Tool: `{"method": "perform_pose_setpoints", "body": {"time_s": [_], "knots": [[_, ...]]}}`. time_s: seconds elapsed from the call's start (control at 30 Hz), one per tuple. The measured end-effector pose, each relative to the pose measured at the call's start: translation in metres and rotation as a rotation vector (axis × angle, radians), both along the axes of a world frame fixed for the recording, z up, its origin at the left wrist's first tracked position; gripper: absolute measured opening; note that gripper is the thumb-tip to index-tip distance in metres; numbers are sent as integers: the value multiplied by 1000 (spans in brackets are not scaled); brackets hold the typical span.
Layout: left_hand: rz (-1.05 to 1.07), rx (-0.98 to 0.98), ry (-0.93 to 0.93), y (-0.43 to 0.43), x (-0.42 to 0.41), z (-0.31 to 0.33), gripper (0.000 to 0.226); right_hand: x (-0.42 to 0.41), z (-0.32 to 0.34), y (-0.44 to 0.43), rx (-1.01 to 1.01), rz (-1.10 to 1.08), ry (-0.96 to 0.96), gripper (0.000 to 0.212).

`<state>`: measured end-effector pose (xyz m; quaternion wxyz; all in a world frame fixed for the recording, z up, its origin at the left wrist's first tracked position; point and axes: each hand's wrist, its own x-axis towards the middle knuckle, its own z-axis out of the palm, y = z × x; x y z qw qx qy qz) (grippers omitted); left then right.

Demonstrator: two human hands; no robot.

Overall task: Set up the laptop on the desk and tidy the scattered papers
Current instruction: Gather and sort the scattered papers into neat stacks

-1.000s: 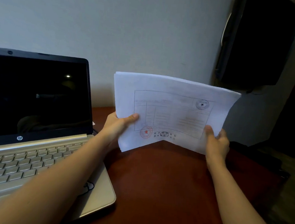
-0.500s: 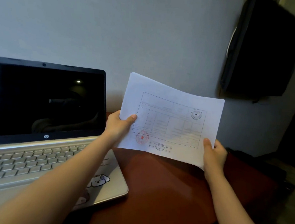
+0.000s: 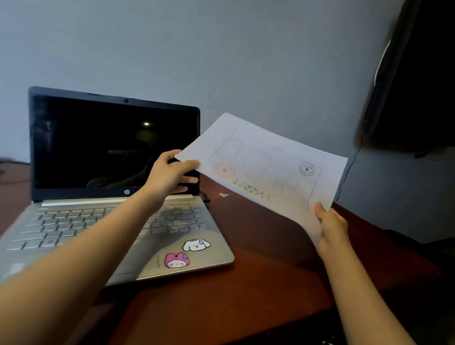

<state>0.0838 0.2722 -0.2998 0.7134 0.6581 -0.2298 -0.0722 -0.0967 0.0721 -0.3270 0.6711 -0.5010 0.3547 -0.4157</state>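
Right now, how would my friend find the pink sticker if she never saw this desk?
Find the open silver laptop on the reddish-brown desk. Look at its front right corner, below the keyboard, where two cartoon stickers sit. The pink sticker is nearer the front edge; the white sticker sits just behind it.

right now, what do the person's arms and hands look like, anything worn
The left forearm and right forearm are bare to the frame's edge, no sleeve in view. Neither the left hand nor the right hand shows a glove, watch, bracelet or ring.
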Motion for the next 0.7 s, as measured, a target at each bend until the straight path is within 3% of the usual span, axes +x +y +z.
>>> {"method": "perform_pose_setpoints", "body": {"time_s": [0.13,0.37,0.7], "knots": [[-38,-100,42,18,-7,3,56,7,11,26,-21,77,-59,33],[-168,-119,16,30,-31,17,32,30,28,69,-59,220,-152,30],[-64,-161,-24,68,-36,22,29,67,27,131,-25,368,-204,29]]}}
